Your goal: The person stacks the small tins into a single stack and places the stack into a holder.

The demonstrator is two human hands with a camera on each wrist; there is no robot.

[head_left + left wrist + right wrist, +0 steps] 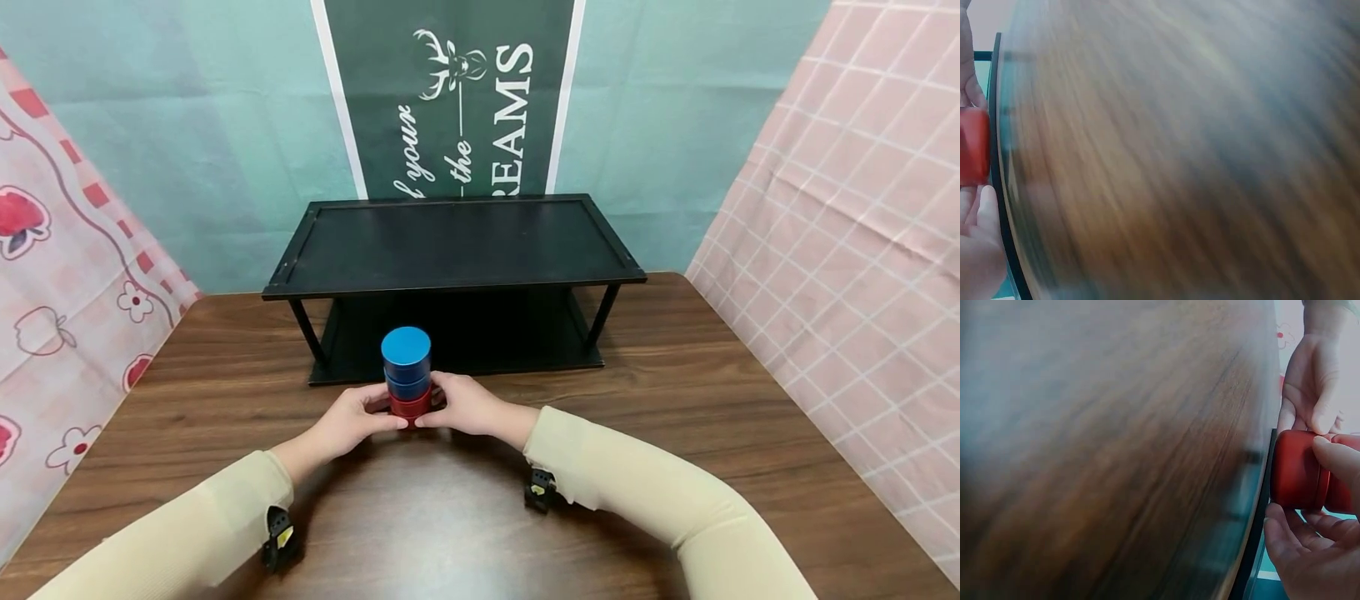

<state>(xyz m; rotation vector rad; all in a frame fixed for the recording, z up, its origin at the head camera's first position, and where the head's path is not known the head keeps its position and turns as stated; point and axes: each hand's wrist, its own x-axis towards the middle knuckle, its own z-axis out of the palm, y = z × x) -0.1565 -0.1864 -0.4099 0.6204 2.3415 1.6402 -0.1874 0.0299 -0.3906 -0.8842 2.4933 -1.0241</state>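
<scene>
A blue tin (407,358) with a flat, shiny lid stands upright on a red tin (411,406) in the head view. From the left side, my left hand (352,419) holds the red tin between thumb and fingers. Opposite it, my right hand (468,404) grips the same tin, the two thumbs meeting at its front. The right wrist view shows the red tin (1297,469) close up, with a seam between body and lid. Only part of the red tin (972,147) enters the left wrist view. Whether its base touches the table cannot be told.
Just behind the tins is a black two-level shelf (457,246) with thin posts. A brown wooden table (660,417) lies underneath. Patterned cloths hang at left (67,275) and right (862,208), with a green-and-teal cloth (645,108) at the back.
</scene>
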